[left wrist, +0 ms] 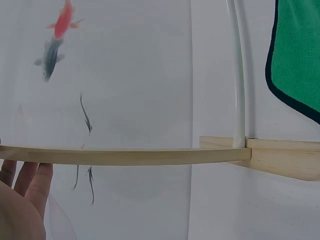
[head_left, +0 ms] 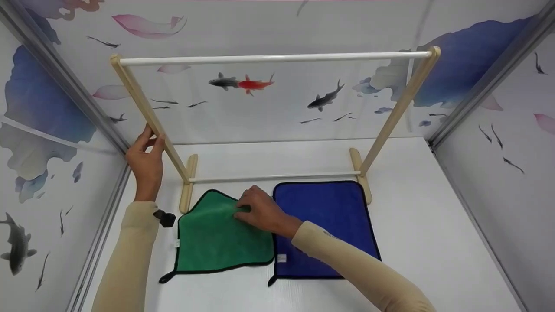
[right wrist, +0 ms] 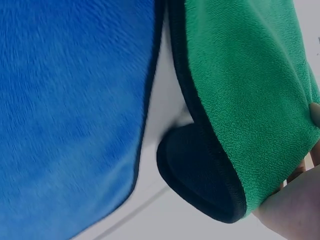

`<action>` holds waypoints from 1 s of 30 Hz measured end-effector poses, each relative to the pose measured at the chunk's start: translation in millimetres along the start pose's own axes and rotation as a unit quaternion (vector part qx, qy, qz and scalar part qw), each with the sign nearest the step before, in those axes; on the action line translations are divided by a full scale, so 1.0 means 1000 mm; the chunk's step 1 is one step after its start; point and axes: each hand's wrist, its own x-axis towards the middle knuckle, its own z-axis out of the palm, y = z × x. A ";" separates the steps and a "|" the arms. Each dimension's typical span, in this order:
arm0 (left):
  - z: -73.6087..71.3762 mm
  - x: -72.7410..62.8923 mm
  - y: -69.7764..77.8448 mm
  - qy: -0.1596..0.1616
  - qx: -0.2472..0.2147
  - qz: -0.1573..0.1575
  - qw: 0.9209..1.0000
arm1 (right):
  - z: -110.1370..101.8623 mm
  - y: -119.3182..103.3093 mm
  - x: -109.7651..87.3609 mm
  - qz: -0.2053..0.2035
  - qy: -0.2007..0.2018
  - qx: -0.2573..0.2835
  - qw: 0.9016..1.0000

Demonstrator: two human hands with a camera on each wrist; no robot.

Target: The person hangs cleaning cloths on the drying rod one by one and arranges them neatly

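My left hand (head_left: 146, 167) holds the left wooden post (head_left: 139, 99) of a drying rack, with thumb and fingers on either side of it. In the left wrist view, fingers (left wrist: 39, 185) show behind the post. My right hand (head_left: 265, 213) pinches a green towel (head_left: 221, 247) with black edging near its upper right. That part is raised, and the right wrist view shows a corner turned over with its dark underside (right wrist: 197, 167) visible. Beside it, flat on the white surface, lies a blue towel (head_left: 321, 208), partly covered by my right forearm.
The rack has a white top rail (head_left: 277, 58), a white lower rail (head_left: 277, 177) and a right wooden post (head_left: 394, 117) on wooden feet. It stands behind the towels. Printed walls with fish and petals (head_left: 256, 84) enclose the back and both sides.
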 end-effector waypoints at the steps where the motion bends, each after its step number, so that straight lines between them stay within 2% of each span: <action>1: -0.001 0.001 -0.002 -0.001 -0.003 -0.001 1.000 | -0.003 -0.001 0.001 -0.001 -0.001 0.001 1.000; 8: -0.004 0.004 -0.004 -0.014 -0.010 -0.001 1.000 | -0.022 -0.007 0.006 -0.017 0.011 0.010 1.000; 15: -0.004 0.003 -0.001 -0.022 -0.018 -0.017 0.999 | -0.041 -0.012 0.011 -0.014 0.014 0.030 0.999; 19: -0.003 0.005 -0.001 -0.023 -0.028 -0.010 0.999 | -0.057 -0.017 0.016 -0.023 0.029 0.035 0.999; 30: -0.002 0.004 -0.004 -0.003 -0.024 -0.015 1.000 | -0.095 -0.037 0.032 -0.042 0.028 0.005 0.999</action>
